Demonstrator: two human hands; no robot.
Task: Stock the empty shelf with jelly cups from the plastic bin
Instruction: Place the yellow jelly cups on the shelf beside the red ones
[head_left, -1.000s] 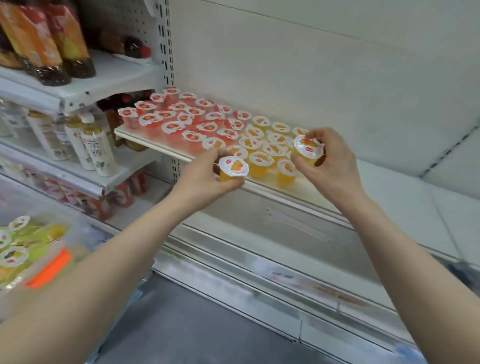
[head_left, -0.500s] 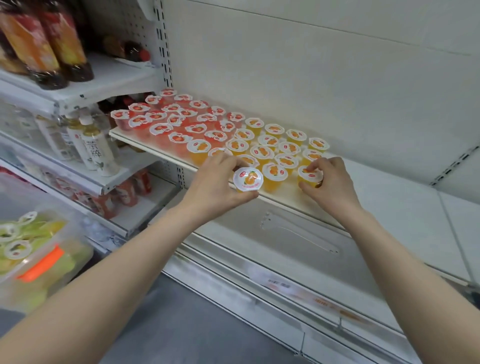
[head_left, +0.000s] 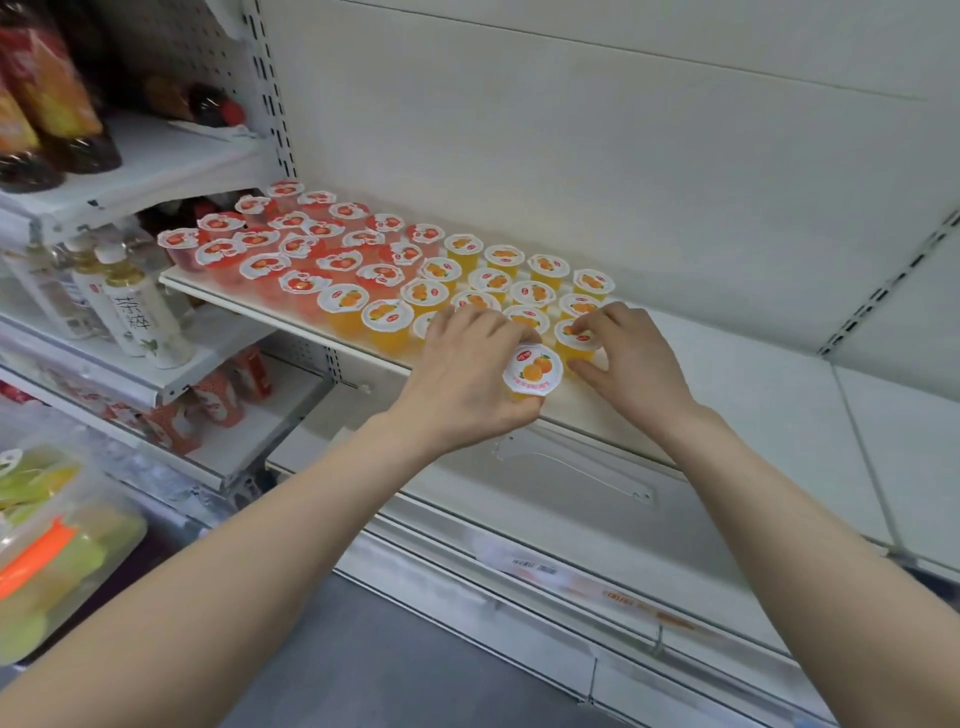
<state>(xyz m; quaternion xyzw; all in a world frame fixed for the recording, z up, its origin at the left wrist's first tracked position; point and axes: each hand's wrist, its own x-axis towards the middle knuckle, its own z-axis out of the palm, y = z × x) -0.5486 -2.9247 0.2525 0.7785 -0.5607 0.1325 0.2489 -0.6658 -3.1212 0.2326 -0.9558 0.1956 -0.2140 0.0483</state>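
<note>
Two cups in hand, both now down at shelf (head_left: 753, 364) level. Left hand (head_left: 467, 374) wrapped round front cup (head_left: 532, 370), lid tilted outward, at the shelf's front edge and just beside end cup (head_left: 574, 338); base hidden by fingers, so cannot tell whether seated yet. Right hand (head_left: 623, 358) curled over end cup, fingertips on the lid rim, thumb alongside, cup upright on the shelf at the right end of the orange rows (head_left: 493, 280). Red rows (head_left: 291, 244) further left, tight against them.

A second ago: both cups carried in the air before the shelf. Half a second ago: end cup brought down to its spot, front cup lagging to the left. Now: end cup unmoved under the same grip, front cup shifted right and lower, closing on its neighbour.

As a judgement: end cup as good as placed, wanting only release; front cup next, likely starting a nearer row. Much bare shelf to the right, and more cups showing in bin (head_left: 119, 525) at lower left, so plenty left.
</note>
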